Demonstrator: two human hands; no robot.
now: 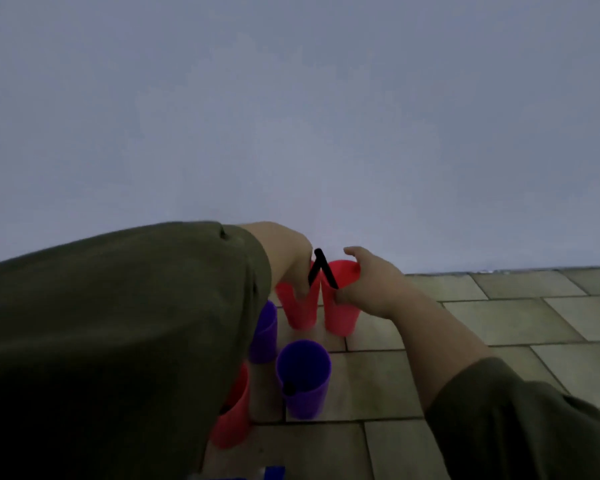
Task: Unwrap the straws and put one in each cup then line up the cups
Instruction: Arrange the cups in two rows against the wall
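- Grips the left red cup (300,311) with the left hand (284,258), fingers (301,287) curled down over its rim and pressed onto its near wall.
- Grips the right red cup (342,315) with the right hand (371,285), thumb raised at the far rim, the other fingers (338,299) wrapped round the wall just under the rim.
- Upright on the tiled floor (499,323), just beside each other and near the wall (291,116): both held cups.
- In the held cups, one apiece: left black straw (313,276) and right black straw (327,270), leaning together, tops touching.
- Nearer the camera: purple cup (305,393), upright, with a dark straw end (288,388) inside.
- Partly hidden behind the left sleeve (118,323): second purple cup (264,336) and near red cup (232,422).
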